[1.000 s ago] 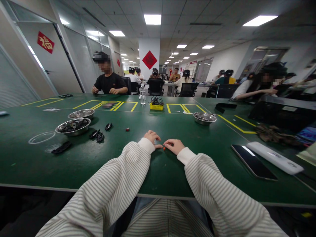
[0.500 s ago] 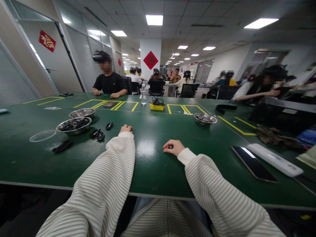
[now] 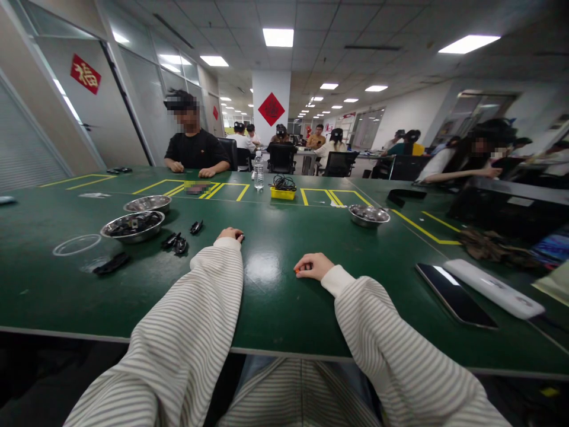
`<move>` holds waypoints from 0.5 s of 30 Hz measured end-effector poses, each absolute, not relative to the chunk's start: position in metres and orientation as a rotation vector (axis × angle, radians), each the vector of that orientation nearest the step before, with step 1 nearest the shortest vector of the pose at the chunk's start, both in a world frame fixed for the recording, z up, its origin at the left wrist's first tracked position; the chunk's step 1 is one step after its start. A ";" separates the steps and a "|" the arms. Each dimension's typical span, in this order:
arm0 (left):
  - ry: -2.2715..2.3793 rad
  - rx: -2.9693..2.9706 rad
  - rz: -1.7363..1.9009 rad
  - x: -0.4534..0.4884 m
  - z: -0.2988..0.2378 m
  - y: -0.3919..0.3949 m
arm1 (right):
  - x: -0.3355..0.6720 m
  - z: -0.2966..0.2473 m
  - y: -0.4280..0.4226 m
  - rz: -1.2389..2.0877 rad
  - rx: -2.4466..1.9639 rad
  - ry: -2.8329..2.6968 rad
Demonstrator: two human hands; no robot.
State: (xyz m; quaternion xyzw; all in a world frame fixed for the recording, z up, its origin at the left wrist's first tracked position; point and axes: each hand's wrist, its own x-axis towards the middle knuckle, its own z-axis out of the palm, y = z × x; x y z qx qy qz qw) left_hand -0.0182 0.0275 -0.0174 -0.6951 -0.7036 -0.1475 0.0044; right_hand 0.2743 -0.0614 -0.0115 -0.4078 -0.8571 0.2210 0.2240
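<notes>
My left hand (image 3: 230, 233) is stretched far out on the green table (image 3: 267, 284), fingers curled down over a small dark piece whose shape I cannot make out. My right hand (image 3: 312, 265) rests closer to me with the fingers curled, pinching a tiny red-orange part (image 3: 295, 271) against the table. Both arms wear striped sleeves. Left of my left hand lie small black clips (image 3: 176, 243) and another black clip (image 3: 196, 226).
Two steel bowls (image 3: 132, 225) (image 3: 148, 204) stand at the left, a third steel bowl (image 3: 368, 214) at the right. A clear lid (image 3: 76, 244), a phone (image 3: 452, 295), a white case (image 3: 493, 287), a water bottle (image 3: 258, 169) and a yellow tray (image 3: 283, 192) lie around. A person in black (image 3: 193, 148) sits opposite.
My left hand left the right hand and reached forward and left to where a small red piece lay. The right hand stayed put, still curled on the tiny red-orange part.
</notes>
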 end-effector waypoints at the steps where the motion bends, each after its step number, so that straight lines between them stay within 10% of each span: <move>1: -2.146 -2.231 -0.497 -0.014 -0.017 0.026 | 0.274 -0.012 -0.062 0.606 -1.127 -2.360; 15: -1.387 -2.895 -0.917 0.098 -0.019 -0.041 | 0.270 -0.019 -0.064 0.623 -1.218 -2.045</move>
